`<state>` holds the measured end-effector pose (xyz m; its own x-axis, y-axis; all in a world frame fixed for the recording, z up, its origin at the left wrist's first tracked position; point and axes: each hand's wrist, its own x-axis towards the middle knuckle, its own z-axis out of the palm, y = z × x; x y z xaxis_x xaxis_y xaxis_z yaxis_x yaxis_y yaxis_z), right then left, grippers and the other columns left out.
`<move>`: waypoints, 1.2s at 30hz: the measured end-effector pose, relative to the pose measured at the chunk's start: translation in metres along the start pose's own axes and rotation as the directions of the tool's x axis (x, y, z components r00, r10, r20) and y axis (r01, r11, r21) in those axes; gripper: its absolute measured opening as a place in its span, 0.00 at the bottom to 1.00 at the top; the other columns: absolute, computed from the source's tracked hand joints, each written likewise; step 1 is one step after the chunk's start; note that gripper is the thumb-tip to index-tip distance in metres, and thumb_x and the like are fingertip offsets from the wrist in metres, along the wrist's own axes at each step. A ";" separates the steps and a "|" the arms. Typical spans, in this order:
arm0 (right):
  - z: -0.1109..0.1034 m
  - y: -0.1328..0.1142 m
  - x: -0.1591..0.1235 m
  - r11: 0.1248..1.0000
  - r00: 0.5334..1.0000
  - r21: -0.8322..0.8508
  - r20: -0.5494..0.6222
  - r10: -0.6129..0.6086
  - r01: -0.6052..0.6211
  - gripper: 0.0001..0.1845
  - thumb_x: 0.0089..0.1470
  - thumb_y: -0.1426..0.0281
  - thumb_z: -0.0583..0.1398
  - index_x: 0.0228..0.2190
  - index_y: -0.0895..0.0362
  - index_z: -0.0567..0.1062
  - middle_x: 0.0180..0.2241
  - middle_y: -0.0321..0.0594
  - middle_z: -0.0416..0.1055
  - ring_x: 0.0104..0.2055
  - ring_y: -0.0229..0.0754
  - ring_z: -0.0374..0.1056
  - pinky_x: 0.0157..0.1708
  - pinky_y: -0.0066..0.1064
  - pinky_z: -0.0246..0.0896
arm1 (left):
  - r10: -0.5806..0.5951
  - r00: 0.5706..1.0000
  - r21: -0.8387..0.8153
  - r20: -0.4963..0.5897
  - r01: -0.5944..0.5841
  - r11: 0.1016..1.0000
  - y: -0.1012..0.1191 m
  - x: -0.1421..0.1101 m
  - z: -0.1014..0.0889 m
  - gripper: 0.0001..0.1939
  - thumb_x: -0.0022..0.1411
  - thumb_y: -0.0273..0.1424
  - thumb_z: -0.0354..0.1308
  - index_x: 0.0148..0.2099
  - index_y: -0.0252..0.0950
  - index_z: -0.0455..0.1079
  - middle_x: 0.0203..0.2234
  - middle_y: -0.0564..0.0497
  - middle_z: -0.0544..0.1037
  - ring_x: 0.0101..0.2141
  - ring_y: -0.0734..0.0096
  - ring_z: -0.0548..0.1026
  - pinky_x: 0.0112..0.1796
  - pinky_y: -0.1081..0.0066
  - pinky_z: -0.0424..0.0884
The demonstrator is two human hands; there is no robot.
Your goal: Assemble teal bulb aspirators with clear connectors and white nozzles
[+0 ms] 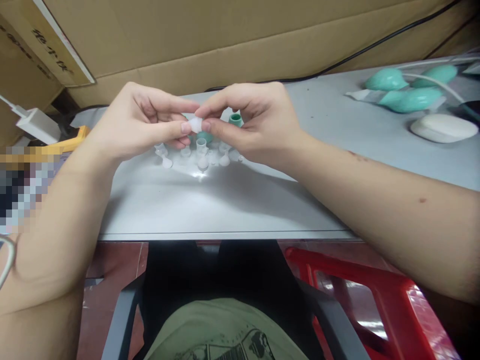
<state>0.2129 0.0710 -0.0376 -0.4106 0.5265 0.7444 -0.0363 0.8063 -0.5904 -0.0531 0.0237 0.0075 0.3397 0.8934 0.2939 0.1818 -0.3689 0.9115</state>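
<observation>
Between my two hands, above the table, is a small white translucent plastic piece. My left hand pinches it from the left with thumb and fingers. From the right, the thumb and index finger of my right hand close on the same piece. Below my hands stand several small clear plastic parts, one a little cup with a rounded white part in front of it. Behind my right fingers shows a green bottle neck, partly hidden; another green object lies behind the held piece.
At the right rear lie several teal bulb-shaped items, some in clear wrap, beside a white rounded object. A black cable runs along the cardboard wall. A white charger is at left, a red stool below right.
</observation>
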 end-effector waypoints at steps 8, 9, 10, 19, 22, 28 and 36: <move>0.013 0.001 -0.007 0.996 0.991 0.063 -0.121 -0.051 0.059 0.09 0.73 0.70 0.77 0.37 0.46 0.93 0.39 0.36 0.92 0.41 0.49 0.85 0.49 0.45 0.82 | 0.041 0.999 -0.065 -0.024 -0.042 0.997 -0.004 0.000 0.003 0.11 0.66 0.24 0.92 0.46 0.34 0.95 0.36 0.46 0.94 0.39 0.51 0.98 0.47 0.58 1.00; 0.016 0.002 -0.007 0.994 0.987 0.088 -0.151 -0.053 0.067 0.10 0.73 0.70 0.77 0.36 0.47 0.92 0.39 0.35 0.91 0.40 0.49 0.84 0.47 0.45 0.80 | 0.044 0.999 -0.082 -0.021 -0.046 0.996 -0.004 0.001 0.004 0.10 0.67 0.25 0.91 0.46 0.34 0.95 0.37 0.47 0.94 0.39 0.52 0.98 0.47 0.59 1.00; 0.018 0.003 -0.007 0.992 0.984 0.114 -0.173 -0.040 0.060 0.11 0.73 0.71 0.76 0.36 0.46 0.90 0.39 0.35 0.91 0.39 0.49 0.84 0.46 0.45 0.79 | 0.047 0.999 -0.097 -0.026 -0.050 0.994 -0.005 0.002 0.006 0.09 0.68 0.25 0.90 0.45 0.34 0.94 0.37 0.48 0.94 0.39 0.53 0.98 0.46 0.59 1.00; 0.026 -0.001 -0.006 0.958 0.955 0.271 -0.249 0.163 -0.093 0.11 0.75 0.73 0.74 0.38 0.46 0.91 0.43 0.35 0.94 0.46 0.49 0.89 0.51 0.43 0.86 | -0.017 0.991 -0.148 -0.129 -0.002 0.989 -0.004 0.006 0.014 0.07 0.74 0.19 0.86 0.45 0.35 0.95 0.38 0.48 0.94 0.40 0.63 0.96 0.49 0.64 0.98; 0.023 -0.006 -0.006 0.945 0.955 0.296 -0.211 0.207 -0.140 0.10 0.74 0.71 0.76 0.38 0.43 0.91 0.46 0.37 0.94 0.52 0.55 0.91 0.58 0.50 0.89 | -0.002 0.984 -0.147 -0.180 -0.025 0.989 -0.002 0.006 0.018 0.04 0.75 0.24 0.86 0.46 0.39 0.97 0.39 0.48 0.96 0.40 0.65 0.96 0.45 0.70 0.96; 0.014 0.001 -0.005 0.938 0.962 0.297 -0.144 0.231 -0.180 0.09 0.70 0.68 0.81 0.40 0.41 0.92 0.45 0.36 0.93 0.52 0.56 0.90 0.58 0.51 0.89 | -0.011 0.977 -0.175 -0.215 -0.028 0.984 0.000 0.005 0.024 0.08 0.73 0.22 0.83 0.44 0.42 0.98 0.37 0.50 0.95 0.37 0.69 0.95 0.42 0.76 0.93; 0.012 0.011 0.000 0.914 0.964 0.329 -0.036 0.265 -0.239 0.10 0.66 0.58 0.81 0.40 0.41 0.87 0.50 0.40 0.94 0.54 0.61 0.91 0.61 0.56 0.91 | 0.066 0.987 -0.166 -0.145 -0.090 0.982 -0.009 0.004 0.010 0.07 0.70 0.26 0.91 0.47 0.39 0.99 0.38 0.45 0.96 0.40 0.56 0.96 0.44 0.61 0.97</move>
<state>0.2014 0.0769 -0.0481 -0.3729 0.7306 0.5720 -0.2350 0.5220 -0.8199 -0.0436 0.0280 -0.0020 0.2140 0.8949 0.3916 -0.0052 -0.3998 0.9166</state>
